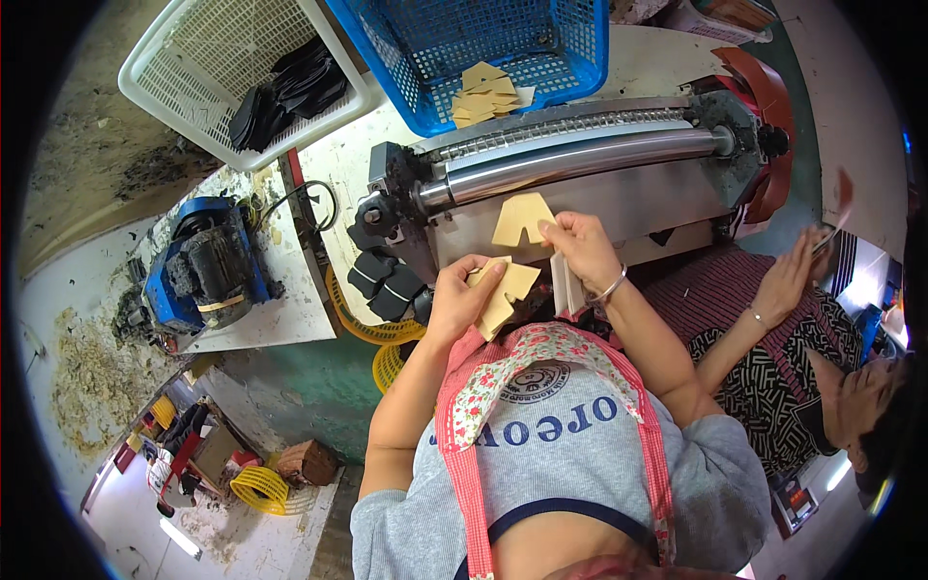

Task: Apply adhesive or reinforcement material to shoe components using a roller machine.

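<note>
My left hand (458,294) is closed on a small stack of tan notched cut pieces (518,282), held low in front of my apron. Between the thumb and fingers of my right hand (586,251) is a single tan notched piece (522,217), flat like sheet material. That piece lies over the metal feed plate (619,215) of a roller machine, just in front of its shiny steel roller (590,166). Whether it touches the plate I cannot tell. More tan pieces (483,95) are heaped beyond the roller, in the near end of a blue basket (425,108).
At the back left, a white basket (172,114) holds black pieces (290,92). Bundled black pieces (389,282) lie left of the plate, above a yellow basket (338,307). A blue motor (205,266) stands further left. At right, a co-worker's hand (788,275) holds something blurred.
</note>
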Action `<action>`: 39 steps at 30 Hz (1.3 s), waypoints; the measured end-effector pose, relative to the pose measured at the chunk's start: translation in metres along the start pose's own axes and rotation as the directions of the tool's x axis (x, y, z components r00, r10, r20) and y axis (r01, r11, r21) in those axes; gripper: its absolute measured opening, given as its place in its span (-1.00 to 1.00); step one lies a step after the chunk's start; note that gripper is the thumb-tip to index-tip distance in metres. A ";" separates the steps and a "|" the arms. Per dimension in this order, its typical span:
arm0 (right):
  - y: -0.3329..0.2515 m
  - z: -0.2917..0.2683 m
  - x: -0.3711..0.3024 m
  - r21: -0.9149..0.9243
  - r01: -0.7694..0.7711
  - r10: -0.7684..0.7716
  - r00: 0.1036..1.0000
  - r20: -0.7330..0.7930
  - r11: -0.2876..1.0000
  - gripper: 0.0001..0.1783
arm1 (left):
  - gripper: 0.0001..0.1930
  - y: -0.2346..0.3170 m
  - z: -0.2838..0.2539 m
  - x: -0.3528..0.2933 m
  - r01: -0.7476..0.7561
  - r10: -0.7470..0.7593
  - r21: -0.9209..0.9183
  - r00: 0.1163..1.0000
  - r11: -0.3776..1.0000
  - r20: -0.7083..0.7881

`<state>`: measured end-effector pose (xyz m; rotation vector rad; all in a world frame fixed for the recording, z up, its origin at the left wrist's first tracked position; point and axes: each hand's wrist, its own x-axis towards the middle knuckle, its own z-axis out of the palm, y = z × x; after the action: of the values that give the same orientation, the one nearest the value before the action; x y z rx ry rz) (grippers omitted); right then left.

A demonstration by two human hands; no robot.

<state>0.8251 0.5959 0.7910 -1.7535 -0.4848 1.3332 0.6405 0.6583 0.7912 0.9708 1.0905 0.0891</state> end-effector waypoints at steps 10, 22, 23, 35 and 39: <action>-0.002 0.001 -0.004 -0.106 0.274 -0.251 0.949 0.190 0.956 -0.83 | -0.66 0.004 -0.003 -0.002 -0.227 0.243 0.133 0.962 0.965 -0.124; 0.001 0.002 -0.028 0.019 0.191 -0.192 0.977 0.096 0.981 -0.83 | -0.75 0.016 0.005 -0.018 -0.122 0.110 -0.246 0.992 0.962 -0.063; -0.006 0.004 -0.031 -0.264 0.438 -0.437 0.897 0.067 0.859 -0.81 | -0.78 0.013 0.005 -0.018 -0.134 0.113 -0.161 0.985 0.978 -0.134; -0.003 0.012 -0.045 -0.330 0.467 -0.422 0.884 0.202 0.820 -0.77 | -0.71 -0.004 -0.009 -0.053 -0.023 0.046 -0.447 0.998 0.894 0.040; 0.002 0.012 -0.045 -0.115 0.193 -0.160 0.956 0.245 0.975 -0.77 | -0.76 -0.011 -0.014 -0.056 0.065 -0.013 -0.543 0.995 0.837 0.100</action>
<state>0.7976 0.5665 0.8152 -1.6248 -0.8644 1.4115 0.5975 0.6321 0.8216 0.4279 0.9218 0.3043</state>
